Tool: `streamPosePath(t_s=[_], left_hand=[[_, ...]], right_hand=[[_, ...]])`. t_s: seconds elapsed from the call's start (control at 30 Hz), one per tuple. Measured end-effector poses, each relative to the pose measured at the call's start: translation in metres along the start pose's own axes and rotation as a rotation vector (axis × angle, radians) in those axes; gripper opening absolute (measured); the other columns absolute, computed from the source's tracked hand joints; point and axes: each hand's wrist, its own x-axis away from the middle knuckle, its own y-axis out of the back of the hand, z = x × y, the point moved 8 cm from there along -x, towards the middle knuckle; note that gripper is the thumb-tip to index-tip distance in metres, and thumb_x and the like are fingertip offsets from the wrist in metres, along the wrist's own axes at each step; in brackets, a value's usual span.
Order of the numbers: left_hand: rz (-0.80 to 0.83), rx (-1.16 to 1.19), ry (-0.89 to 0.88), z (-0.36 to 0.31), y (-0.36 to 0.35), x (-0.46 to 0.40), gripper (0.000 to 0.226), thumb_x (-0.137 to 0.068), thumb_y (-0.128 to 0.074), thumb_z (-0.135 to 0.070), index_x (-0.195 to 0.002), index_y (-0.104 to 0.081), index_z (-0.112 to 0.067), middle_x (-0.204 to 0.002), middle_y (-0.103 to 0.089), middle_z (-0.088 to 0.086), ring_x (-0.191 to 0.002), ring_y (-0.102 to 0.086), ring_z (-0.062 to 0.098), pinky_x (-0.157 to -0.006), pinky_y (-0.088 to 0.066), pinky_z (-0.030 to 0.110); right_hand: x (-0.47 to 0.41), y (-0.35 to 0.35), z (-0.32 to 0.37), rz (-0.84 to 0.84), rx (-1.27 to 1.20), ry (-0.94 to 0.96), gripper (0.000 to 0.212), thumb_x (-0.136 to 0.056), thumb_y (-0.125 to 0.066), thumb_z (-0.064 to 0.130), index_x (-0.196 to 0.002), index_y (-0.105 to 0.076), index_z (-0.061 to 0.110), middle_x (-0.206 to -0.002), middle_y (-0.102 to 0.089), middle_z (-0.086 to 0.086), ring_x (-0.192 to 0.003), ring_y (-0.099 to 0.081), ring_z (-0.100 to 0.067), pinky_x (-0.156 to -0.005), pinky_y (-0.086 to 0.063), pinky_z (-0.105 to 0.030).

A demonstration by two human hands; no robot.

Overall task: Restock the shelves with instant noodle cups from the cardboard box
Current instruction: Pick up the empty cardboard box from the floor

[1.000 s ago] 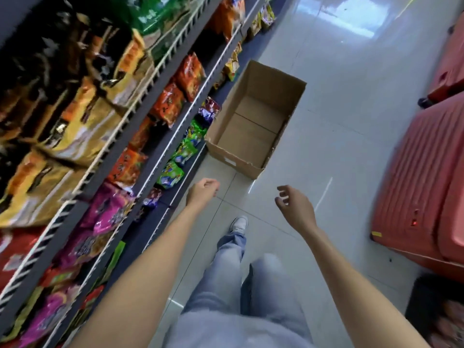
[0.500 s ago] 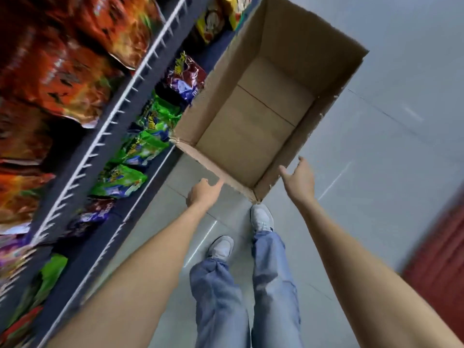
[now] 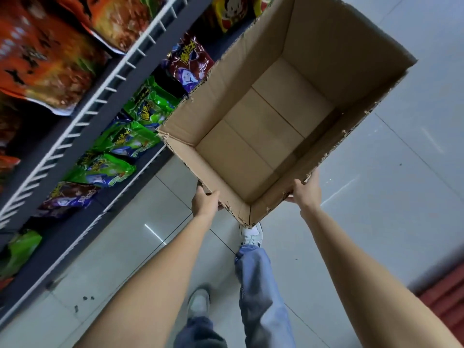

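While bent over the tiled floor (image 3: 376, 197) | left hand (image 3: 204, 202) gripping near wall of cardboard box (image 3: 263, 126) | right hand (image 3: 307, 190) gripping adjoining side wall | box open-topped, holding nothing visible, just beside shelves (image 3: 82, 116) of snack packets (image 3: 148, 104)

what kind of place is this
Most likely a grocery or convenience store aisle: dark wire-fronted shelves packed with green snack packets, a tiled floor, and an empty cardboard box for restocking.
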Motion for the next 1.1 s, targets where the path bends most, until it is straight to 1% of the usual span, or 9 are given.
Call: streamPosePath(t_s=[0.13,0.27,0.37,0.5,0.7,0.83,0.97,1.03,1.1], left_hand=[[0.046,0.021,-0.029,-0.004,0.03,0.042,0.066,-0.086,-0.056,-0.014,-0.145,-0.028,-0.024,-0.079,-0.06,0.001,-0.066,-0.064,0.016,-0.058,-0.057,0.025],[0.11,-0.005,-0.024,0.008,0.066,0.097,0.074,-0.086,-0.062,-0.021,-0.147,-0.02,-0.019,-0.098,-0.056,0.003,-0.095,-0.064,0.022,-0.063,-0.058,0.03],[0.116,0.012,-0.016,0.034,0.104,0.145,0.087,-0.083,-0.068,-0.036,-0.149,-0.013,-0.022,-0.133,-0.046,0.011,-0.112,-0.055,0.027,-0.075,-0.058,0.037],[-0.053,-0.024,-0.168,0.075,0.173,0.218,0.086,-0.084,-0.066,-0.04,-0.149,-0.015,-0.018,-0.149,-0.026,0.015,-0.129,-0.04,0.033,-0.102,-0.04,0.042],[-0.134,0.11,-0.226,0.178,0.27,0.298,0.085,-0.083,-0.068,-0.037,-0.148,-0.018,-0.016,-0.15,-0.026,0.011,-0.134,-0.036,0.028,-0.105,-0.035,0.037],[-0.226,0.135,-0.326,0.258,0.334,0.352,0.058,-0.091,-0.059,-0.023,-0.143,-0.034,-0.017,-0.148,-0.029,0.011,-0.137,-0.029,0.026,-0.109,-0.027,0.033],[-0.3,-0.087,-0.504,0.341,0.38,0.407,0.06,-0.084,-0.051,0.01,-0.131,-0.049,-0.026,-0.155,-0.015,0.0,-0.142,-0.013,0.021,-0.11,-0.027,0.03],[-0.289,-0.247,-0.518,0.383,0.395,0.426,0.066,-0.077,-0.059,0.009,-0.128,-0.05,-0.03,-0.157,-0.009,-0.007,-0.144,-0.005,0.019,-0.113,-0.028,0.035],[-0.312,-0.396,-0.533,0.423,0.414,0.442,0.054,-0.075,-0.07,-0.006,-0.12,-0.052,-0.031,-0.157,-0.01,-0.006,-0.145,0.004,0.021,-0.116,-0.013,0.049]], right_hand=[[0.048,0.028,0.014,-0.004,-0.005,0.001,0.058,-0.083,-0.038,0.002,-0.131,-0.035,0.034,-0.089,-0.068,-0.012,-0.056,-0.069,-0.023,-0.072,-0.059,-0.043],[0.117,0.052,0.005,0.0,-0.009,-0.026,0.06,-0.086,-0.041,0.001,-0.134,-0.035,0.037,-0.08,-0.067,-0.008,-0.06,-0.07,-0.031,-0.081,-0.056,-0.05],[0.178,0.065,-0.014,0.023,-0.004,-0.031,0.063,-0.086,-0.045,0.003,-0.139,-0.032,0.035,-0.077,-0.068,-0.002,-0.063,-0.071,-0.031,-0.085,-0.054,-0.051],[0.264,0.078,-0.044,0.047,0.02,-0.03,0.065,-0.087,-0.051,0.011,-0.145,-0.028,0.029,-0.071,-0.07,-0.001,-0.065,-0.072,-0.026,-0.095,-0.05,-0.045],[0.379,0.065,-0.088,0.165,0.157,0.065,0.064,-0.087,-0.055,0.016,-0.145,-0.03,0.023,-0.078,-0.07,-0.005,-0.061,-0.071,-0.024,-0.089,-0.053,-0.047],[0.467,0.029,-0.114,0.306,0.225,0.107,0.06,-0.09,-0.054,0.01,-0.144,-0.028,0.013,-0.092,-0.064,-0.015,-0.06,-0.069,-0.022,-0.059,-0.053,-0.029],[0.536,-0.012,-0.146,0.431,0.338,0.176,0.042,-0.095,-0.049,0.006,-0.135,-0.037,-0.004,-0.078,-0.055,-0.011,-0.038,-0.061,-0.009,-0.053,-0.057,-0.03],[0.564,-0.034,-0.161,0.479,0.434,0.215,0.04,-0.095,-0.049,0.006,-0.132,-0.04,-0.004,-0.077,-0.055,-0.012,-0.038,-0.061,-0.01,-0.045,-0.055,-0.025],[0.588,-0.059,-0.176,0.527,0.505,0.221,0.037,-0.093,-0.052,0.006,-0.128,-0.042,0.007,-0.076,-0.058,-0.015,-0.039,-0.062,-0.014,-0.04,-0.052,-0.024]])
